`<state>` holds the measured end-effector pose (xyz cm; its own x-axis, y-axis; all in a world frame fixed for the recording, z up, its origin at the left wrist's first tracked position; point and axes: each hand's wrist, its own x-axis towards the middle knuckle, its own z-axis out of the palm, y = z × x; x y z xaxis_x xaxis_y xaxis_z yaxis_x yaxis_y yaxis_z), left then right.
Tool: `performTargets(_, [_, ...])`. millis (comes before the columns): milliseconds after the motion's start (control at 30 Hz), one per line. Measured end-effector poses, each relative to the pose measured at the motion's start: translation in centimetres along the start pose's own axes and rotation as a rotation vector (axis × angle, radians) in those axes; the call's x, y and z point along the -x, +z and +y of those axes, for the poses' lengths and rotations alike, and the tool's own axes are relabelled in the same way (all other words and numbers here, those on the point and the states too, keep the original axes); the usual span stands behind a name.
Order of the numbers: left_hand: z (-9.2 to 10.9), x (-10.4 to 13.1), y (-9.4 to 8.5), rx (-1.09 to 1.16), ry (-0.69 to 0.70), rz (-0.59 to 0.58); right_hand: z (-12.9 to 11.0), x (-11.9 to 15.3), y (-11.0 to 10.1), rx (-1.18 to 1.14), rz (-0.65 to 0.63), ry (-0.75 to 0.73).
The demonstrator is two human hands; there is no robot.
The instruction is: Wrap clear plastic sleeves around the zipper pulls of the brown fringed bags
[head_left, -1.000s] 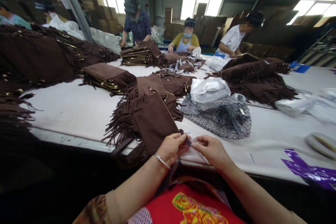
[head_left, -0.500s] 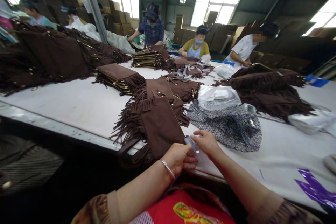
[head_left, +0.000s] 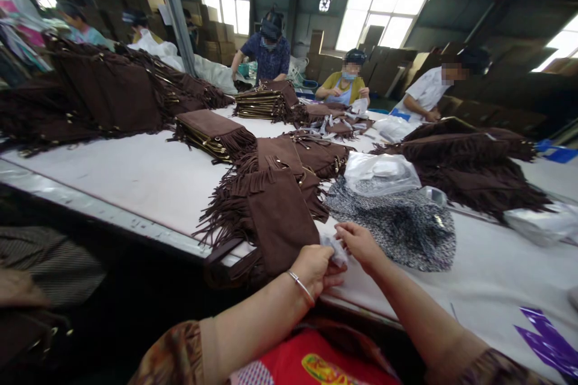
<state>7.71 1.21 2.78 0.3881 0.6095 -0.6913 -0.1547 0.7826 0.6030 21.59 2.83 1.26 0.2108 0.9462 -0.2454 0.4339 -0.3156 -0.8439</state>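
A dark brown fringed bag [head_left: 282,216] lies at the table's near edge, its fringe spread to the left. At its right corner a small, thin, whitish translucent wrap [head_left: 332,245] is bunched between my hands; what it covers is hidden. My left hand [head_left: 316,267], with a silver bangle at the wrist, grips the wrap from the left, thumb on top and the lower fingers stretched out. From the right, my right hand [head_left: 361,245] pinches the wrap's edge between thumb and forefinger. Just behind that hand lies a black-and-white speckled cloth [head_left: 397,222].
A stack of brown bags [head_left: 212,126] and a large brown pile [head_left: 108,90] stand left. Another pile [head_left: 469,162] is at right. Clear plastic bags [head_left: 382,173] rest on the speckled cloth, and purple plastic [head_left: 548,337] lies at right. Several people work across the table [head_left: 112,180].
The wrap hung flat below my fingers and is now gathered up into a bunch. My hands stay close together. At lower left, another person's hand and a dark item have come into view.
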Motion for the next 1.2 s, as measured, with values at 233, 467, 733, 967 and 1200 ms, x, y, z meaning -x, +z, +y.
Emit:
performTargets(233, [1.5, 1.3, -3.0, -0.177, 0.087, 0.004, -1.6, 1.3, 1.0, -0.091, -0.193, -0.011])
performTargets(467, [3.2, 4.6, -6.2, -0.333, 0.119, -0.106, -2.9, 2.5, 2.9, 0.07, -0.097, -0.136])
performTargets(733, [4.2, 8.8, -7.2, -1.085, 0.689, 0.196, -3.2, 3.1, 5.0, 0.056, -0.129, -0.165])
performTargets(967, [3.9, 8.8, -6.0, -1.121, 0.663, 0.243, -3.2, 4.1, 5.9, -0.114, -0.151, -0.209])
performTargets(1200, [6.8, 8.5, -6.4, -1.531, 0.6, -0.013, -1.6, 4.9, 4.4, -0.233, -0.168, -0.227])
